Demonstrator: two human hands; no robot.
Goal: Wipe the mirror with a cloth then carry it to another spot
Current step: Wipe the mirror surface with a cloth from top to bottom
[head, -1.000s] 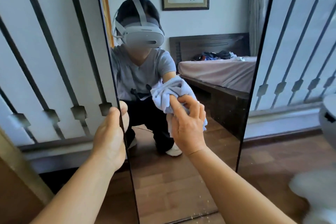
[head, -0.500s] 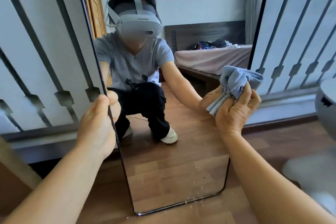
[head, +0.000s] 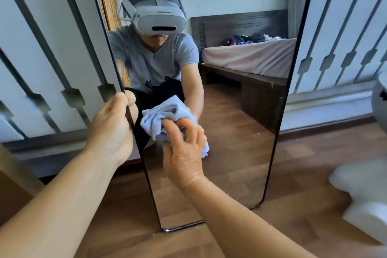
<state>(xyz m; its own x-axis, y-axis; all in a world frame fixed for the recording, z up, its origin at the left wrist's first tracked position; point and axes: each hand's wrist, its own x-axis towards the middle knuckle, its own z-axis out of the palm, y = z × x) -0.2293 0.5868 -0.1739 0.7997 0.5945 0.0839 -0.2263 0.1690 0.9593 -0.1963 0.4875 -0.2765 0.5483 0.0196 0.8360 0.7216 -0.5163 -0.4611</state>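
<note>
Left hand [head: 111,128] clamped; right hand [head: 184,153] fingers [head: 167,124] bunched.

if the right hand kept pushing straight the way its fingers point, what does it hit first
The right hand would press the crumpled light blue cloth it already grips against the tall dark-framed mirror. The cloth seems to lie on the glass, though depth is hard to judge.

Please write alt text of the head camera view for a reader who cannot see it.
The right hand presses a pale blue cloth on a tall mirror standing on a wood floor. The left hand grips the mirror's left edge.
</note>
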